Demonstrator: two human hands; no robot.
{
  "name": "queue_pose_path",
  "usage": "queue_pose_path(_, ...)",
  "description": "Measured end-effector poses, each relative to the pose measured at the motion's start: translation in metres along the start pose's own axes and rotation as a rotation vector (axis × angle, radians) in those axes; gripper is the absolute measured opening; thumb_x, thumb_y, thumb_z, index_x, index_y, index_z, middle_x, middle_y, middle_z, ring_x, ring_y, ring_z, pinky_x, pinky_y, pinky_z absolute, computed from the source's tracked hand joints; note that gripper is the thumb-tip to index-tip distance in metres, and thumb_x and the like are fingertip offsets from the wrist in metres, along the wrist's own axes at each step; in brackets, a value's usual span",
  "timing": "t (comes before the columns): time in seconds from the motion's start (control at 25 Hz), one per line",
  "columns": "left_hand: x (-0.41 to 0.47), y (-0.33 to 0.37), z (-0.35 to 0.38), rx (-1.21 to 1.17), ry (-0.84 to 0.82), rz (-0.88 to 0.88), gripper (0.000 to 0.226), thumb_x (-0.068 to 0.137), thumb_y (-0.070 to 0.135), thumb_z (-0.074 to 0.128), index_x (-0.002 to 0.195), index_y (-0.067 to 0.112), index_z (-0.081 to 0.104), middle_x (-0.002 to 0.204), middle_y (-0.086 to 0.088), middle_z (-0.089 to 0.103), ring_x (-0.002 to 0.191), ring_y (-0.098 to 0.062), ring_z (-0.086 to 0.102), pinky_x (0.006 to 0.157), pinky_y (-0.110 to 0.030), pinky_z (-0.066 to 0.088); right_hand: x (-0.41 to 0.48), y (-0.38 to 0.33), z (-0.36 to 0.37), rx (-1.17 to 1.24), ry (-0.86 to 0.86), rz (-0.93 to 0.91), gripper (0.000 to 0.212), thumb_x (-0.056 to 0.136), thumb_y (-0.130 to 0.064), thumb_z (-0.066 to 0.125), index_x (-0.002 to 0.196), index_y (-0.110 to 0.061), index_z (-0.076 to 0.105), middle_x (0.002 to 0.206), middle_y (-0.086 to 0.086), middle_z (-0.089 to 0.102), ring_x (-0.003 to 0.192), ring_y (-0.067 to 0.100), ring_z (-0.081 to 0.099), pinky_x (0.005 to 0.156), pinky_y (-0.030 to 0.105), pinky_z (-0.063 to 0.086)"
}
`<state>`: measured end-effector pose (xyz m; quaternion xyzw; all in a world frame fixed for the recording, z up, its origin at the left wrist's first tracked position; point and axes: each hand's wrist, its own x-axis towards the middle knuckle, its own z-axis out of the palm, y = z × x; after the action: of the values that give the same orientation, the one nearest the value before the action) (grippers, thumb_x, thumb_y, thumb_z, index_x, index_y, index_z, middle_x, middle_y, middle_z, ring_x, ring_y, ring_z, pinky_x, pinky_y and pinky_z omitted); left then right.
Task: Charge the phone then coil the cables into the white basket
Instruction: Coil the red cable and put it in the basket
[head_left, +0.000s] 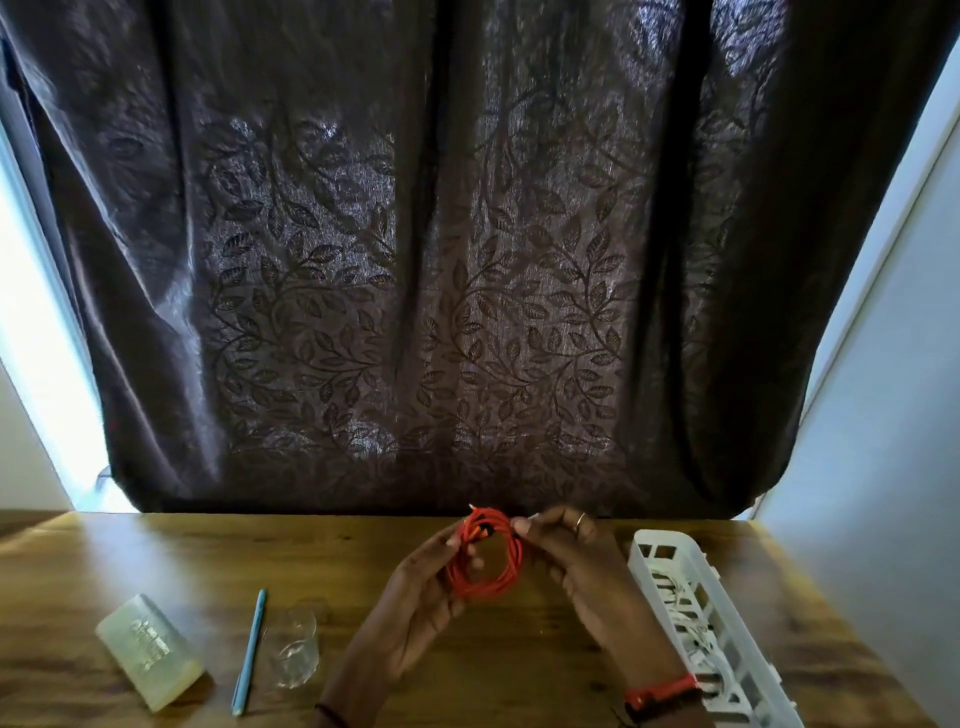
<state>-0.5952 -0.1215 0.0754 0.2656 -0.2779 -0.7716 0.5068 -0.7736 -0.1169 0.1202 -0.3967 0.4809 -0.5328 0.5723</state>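
Both hands hold a red cable (485, 558) wound into a loop, lifted just above the bench (156, 561). The left hand (426, 587) has its grip closed on the loop's left side, fingers curled through and around the strands, thumb on the near side. The right hand (576, 561) has its grip pinched shut on the loop's upper right, with a pale connector end showing between its fingertips (522, 526); a second pale tip sticks out at the top of the loop, just above the left grip. A ring sits on one finger of the right hand, and a red band (657, 693) circles the right wrist.

Just right of the right hand, the white basket (649, 551) lies lengthwise on the bench, long and narrow with slotted walls, running from beside the grip toward the near right corner. White cable (680, 613) lies coiled inside it. The right forearm passes close along the basket's left wall, though I cannot tell whether they touch.

Left of the left hand, near the bench's front edge, a small clear glass (293, 649) lies tipped on its side. Just left of it lies a thin blue pen (249, 649), pointing away from the person. Further left, well apart from the grip, rests a translucent pale block-shaped box (148, 649) with faint lettering too blurred to read.

Beyond the grip, behind the far edge of the bench, hangs a dark curtain (415, 260) with a leaf pattern, with bright light at both its sides
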Motion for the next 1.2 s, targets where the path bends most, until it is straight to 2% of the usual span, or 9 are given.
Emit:
queue_pose_path(0.16,0.004,0.014,0.001,0.375,0.01,-0.143,0.04,0.083,0.038,0.058,0.12,0.023,0.059,0.116,-0.013,0.067,0.106,-0.031,0.065,0.087,-0.045,0.055,-0.004,-0.005,-0.003,-0.209,-0.019,-0.067,0.013,0.073,-0.011,0.076,0.079,-0.007,0.066,0.092,0.005,0.075,0.077,0.01,0.069,0.058,0.015,0.049)
queue_pose_path(0.28,0.008,0.02,0.004,0.538,0.026,-0.153,0.048,0.079,0.044,0.059,0.115,0.012,0.064,0.113,-0.014,0.068,0.101,-0.028,0.066,0.076,-0.036,0.057,-0.004,-0.013,-0.007,-0.244,-0.114,-0.087,0.017,0.074,-0.008,0.074,0.086,0.0,0.065,0.092,0.007,0.075,0.085,0.017,0.07,0.073,0.025,0.057)
queue_pose_path(0.4,0.011,0.026,0.007,0.501,-0.064,-0.172,0.041,0.08,0.034,0.062,0.108,0.006,0.068,0.108,-0.018,0.068,0.093,-0.025,0.065,0.08,-0.036,0.054,-0.002,-0.019,-0.008,-0.327,-0.18,-0.124,0.01,0.075,-0.01,0.074,0.083,-0.008,0.069,0.092,0.005,0.075,0.09,0.019,0.07,0.084,0.032,0.054)
queue_pose_path(0.56,0.015,0.027,0.017,0.538,-0.12,-0.141,0.022,0.084,0.017,0.06,0.099,0.003,0.068,0.083,-0.009,0.069,0.07,-0.013,0.065,0.065,-0.025,0.055,0.005,-0.017,-0.009,-0.495,-0.161,-0.187,0.011,0.077,-0.022,0.074,0.087,-0.023,0.071,0.093,-0.005,0.073,0.091,0.004,0.067,0.084,0.025,0.054)
queue_pose_path(0.64,0.018,0.023,0.021,0.605,-0.077,-0.066,0.019,0.091,0.011,0.053,0.1,0.002,0.066,0.077,-0.007,0.066,0.066,-0.011,0.063,0.063,-0.023,0.053,0.008,-0.013,-0.004,-0.667,-0.091,-0.245,0.012,0.076,-0.026,0.074,0.087,-0.026,0.07,0.088,-0.009,0.071,0.086,-0.006,0.063,0.078,0.013,0.05)
queue_pose_path(0.76,0.021,0.016,0.025,0.654,-0.024,0.021,0.022,0.095,0.007,0.046,0.105,0.003,0.065,0.076,-0.005,0.065,0.065,-0.01,0.062,0.067,-0.025,0.049,0.01,-0.003,0.006,-0.751,0.019,-0.299,0.02,0.074,-0.028,0.076,0.092,-0.023,0.068,0.091,-0.011,0.067,0.082,-0.005,0.061,0.068,0.005,0.045)
queue_pose_path(0.88,0.023,0.013,0.026,0.669,-0.017,0.076,0.021,0.095,0.01,0.047,0.102,0.008,0.067,0.074,-0.002,0.065,0.065,-0.009,0.059,0.065,-0.024,0.048,0.011,0.002,0.006,-0.754,0.115,-0.279,0.011,0.076,-0.035,0.073,0.083,-0.032,0.065,0.087,-0.014,0.066,0.084,-0.002,0.06,0.068,0.007,0.042)
queue_pose_path(1.04,0.025,0.016,0.021,0.694,-0.11,0.109,0.019,0.093,0.01,0.05,0.103,0.012,0.067,0.074,0.003,0.066,0.068,-0.005,0.059,0.062,-0.017,0.048,0.012,-0.003,-0.001,-0.452,0.084,-0.151,0.013,0.076,-0.028,0.074,0.075,-0.016,0.071,0.074,-0.001,0.072,0.071,0.007,0.066,0.062,0.012,0.049)
queue_pose_path(1.2,0.028,0.014,0.016,0.742,-0.193,0.147,0.02,0.092,0.01,0.05,0.107,0.009,0.065,0.075,0.005,0.067,0.071,-0.005,0.061,0.065,-0.016,0.048,0.012,-0.004,-0.005,-0.007,-0.029,0.076,0.027,0.076,-0.017,0.073,0.091,0.004,0.063,0.077,0.012,0.066,0.071,0.017,0.063,0.061,0.022,0.055)
